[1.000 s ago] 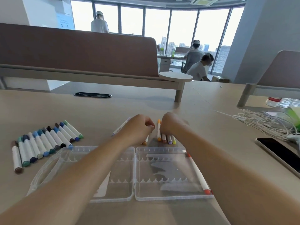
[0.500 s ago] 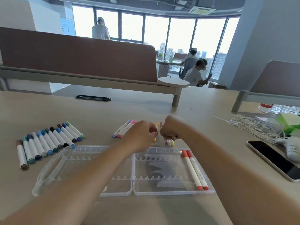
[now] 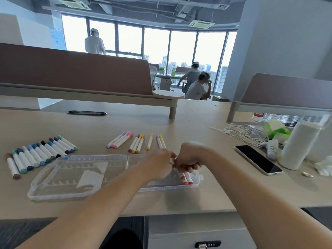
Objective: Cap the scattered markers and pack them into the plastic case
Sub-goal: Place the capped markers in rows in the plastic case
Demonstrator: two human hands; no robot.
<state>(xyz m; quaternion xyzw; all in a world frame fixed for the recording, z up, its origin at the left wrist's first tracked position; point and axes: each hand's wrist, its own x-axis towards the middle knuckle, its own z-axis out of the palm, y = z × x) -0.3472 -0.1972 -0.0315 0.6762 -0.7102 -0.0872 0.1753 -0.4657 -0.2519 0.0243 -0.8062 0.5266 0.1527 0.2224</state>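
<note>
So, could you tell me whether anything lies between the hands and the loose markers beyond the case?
Nothing visible does. Both hands, left and right, are over the right half of the case, and the markers lie just beyond its far rim on bare table.

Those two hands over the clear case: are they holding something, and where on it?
Both hands, left hand and right hand, meet on a marker above the plastic case. Only a white sliver shows between the fingers, so the exact hold cannot be told.

My only view is head-worn, close above the surface (image 3: 206,198), facing forward and down past the plastic case (image 3: 59,178) toward far windows.
</note>
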